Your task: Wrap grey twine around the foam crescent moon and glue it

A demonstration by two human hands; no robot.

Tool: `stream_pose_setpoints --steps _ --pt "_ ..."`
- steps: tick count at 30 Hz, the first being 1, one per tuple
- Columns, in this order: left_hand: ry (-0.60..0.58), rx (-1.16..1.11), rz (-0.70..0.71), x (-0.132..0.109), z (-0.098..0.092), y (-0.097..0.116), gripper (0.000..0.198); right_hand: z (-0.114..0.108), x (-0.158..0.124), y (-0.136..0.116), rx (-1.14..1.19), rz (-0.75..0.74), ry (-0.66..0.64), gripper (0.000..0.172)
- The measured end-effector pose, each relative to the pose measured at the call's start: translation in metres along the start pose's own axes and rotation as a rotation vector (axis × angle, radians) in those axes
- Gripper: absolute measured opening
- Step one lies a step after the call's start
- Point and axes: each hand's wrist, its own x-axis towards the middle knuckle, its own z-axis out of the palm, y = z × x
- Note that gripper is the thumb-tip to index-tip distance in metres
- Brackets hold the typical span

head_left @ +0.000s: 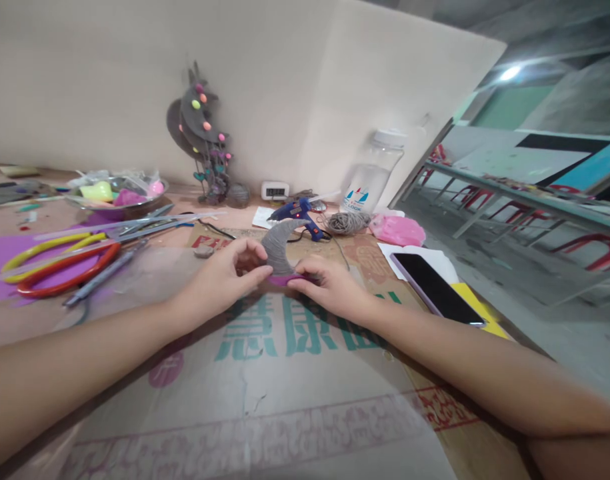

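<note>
Between my two hands a crescent moon (275, 248) wrapped in grey yarn is held up over the cardboard sheet. My left hand (245, 268) pinches its left edge with thumb and fingers. The lower right end sits in the closed fingers of my right hand (322, 281). A purple piece (281, 281) shows under the crescent's lower edge; whether it is attached I cannot tell. Just behind stands a blue glue gun (299, 212) with a small red light. A ball of grey yarn (349, 223) lies to its right.
Scissors with yellow and red handles (67, 270) and a pen (105, 273) lie left. Behind are a bowl (79, 199), a decorated moon hanging (199, 127), a small digital clock (275, 191) and a water bottle (369, 177). A phone (437, 288) lies right, near the table edge.
</note>
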Motion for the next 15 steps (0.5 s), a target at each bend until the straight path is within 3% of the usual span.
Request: stream_pose_setpoints --steps 4,6,15 --pt "-0.010 -0.031 0.017 0.0005 0.0004 -0.0010 0.013 0.0006 0.0012 0.0004 0.209 0.100 -0.031 0.013" --pt "-0.012 -0.040 0.020 0.0005 0.0004 -0.0013 0.013 0.0018 0.0020 0.0005 0.290 0.138 -0.003 0.020" --pt "0.006 -0.059 -0.002 0.0000 -0.0003 0.0005 0.013 -0.0021 -0.0004 -0.0006 0.340 0.144 0.179 0.017"
